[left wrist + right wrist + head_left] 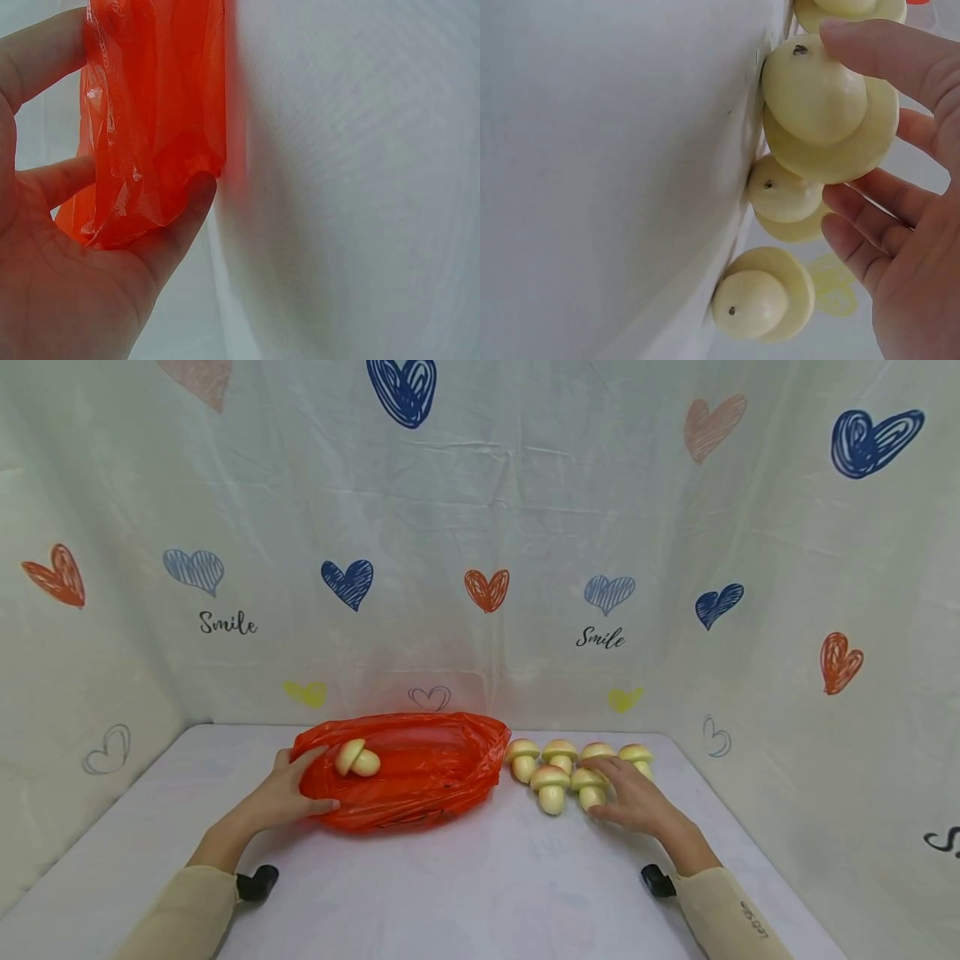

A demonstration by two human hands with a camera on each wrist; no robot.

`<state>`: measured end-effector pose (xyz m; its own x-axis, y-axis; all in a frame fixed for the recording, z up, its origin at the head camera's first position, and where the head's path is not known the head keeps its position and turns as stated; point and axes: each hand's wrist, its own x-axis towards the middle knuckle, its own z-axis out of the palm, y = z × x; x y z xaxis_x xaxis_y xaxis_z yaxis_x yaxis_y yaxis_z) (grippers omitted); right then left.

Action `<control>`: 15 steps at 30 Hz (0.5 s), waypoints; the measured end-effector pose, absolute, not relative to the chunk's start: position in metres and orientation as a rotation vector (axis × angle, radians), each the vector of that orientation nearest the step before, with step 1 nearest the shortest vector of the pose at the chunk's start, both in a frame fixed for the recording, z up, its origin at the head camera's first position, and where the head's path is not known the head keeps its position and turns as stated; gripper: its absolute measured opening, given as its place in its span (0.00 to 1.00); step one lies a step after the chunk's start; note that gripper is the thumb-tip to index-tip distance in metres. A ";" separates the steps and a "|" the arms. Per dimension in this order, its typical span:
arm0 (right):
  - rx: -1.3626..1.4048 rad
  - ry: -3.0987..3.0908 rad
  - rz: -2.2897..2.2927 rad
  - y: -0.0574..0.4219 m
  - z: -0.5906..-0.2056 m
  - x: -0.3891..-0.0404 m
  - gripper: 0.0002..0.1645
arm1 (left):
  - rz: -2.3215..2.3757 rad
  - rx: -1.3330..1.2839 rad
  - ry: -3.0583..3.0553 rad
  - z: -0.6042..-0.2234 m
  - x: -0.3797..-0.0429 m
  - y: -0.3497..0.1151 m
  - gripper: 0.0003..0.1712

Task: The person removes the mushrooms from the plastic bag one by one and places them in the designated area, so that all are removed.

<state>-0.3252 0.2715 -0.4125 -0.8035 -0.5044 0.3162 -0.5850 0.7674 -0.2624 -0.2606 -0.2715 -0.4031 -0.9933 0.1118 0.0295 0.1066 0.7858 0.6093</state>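
Observation:
A red plastic bag (435, 772) lies on the table with its mouth spread wide. One toy mushroom (364, 763), with a pale stem and pinkish-yellow cap, rests in its left part. My left hand (281, 793) holds the bag's left end, thumb at the front and fingers at the back; the left wrist view shows the red plastic (154, 112) between them. At the right, my right hand (637, 795) has its thumb and fingers around a mushroom (817, 94) in the front row. The other mushrooms (551, 789) stand close by, stems toward me.
The white table (480, 893) ends at a hanging pale sheet (420, 652) printed with hearts and the word Smile. The sheet also rises along both sides. A dark wrist device (257, 883) sits at the left cuff, another (658, 881) at the right.

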 end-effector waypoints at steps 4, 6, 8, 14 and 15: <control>0.868 -2.718 0.531 0.272 -0.412 -0.325 0.40 | 1.014 0.184 2.959 -0.404 -0.261 -0.272 0.57; 0.866 -2.717 0.540 0.272 -0.411 -0.325 0.40 | 1.018 0.186 2.961 -0.404 -0.262 -0.272 0.57; 0.857 -2.720 0.545 0.272 -0.411 -0.325 0.40 | 1.015 0.194 2.966 -0.404 -0.262 -0.273 0.57; 0.823 -2.729 0.554 0.272 -0.409 -0.325 0.39 | 1.018 0.196 2.961 -0.403 -0.261 -0.273 0.57; 0.820 -2.728 0.556 0.271 -0.409 -0.325 0.39 | 1.018 0.195 2.960 -0.403 -0.261 -0.272 0.57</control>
<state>-0.3250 0.2711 -0.4086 -0.8142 -0.4779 0.3298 -0.5688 0.7705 -0.2877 -0.2612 -0.2724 -0.4029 -0.9922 0.1192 0.0353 0.1157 0.7815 0.6131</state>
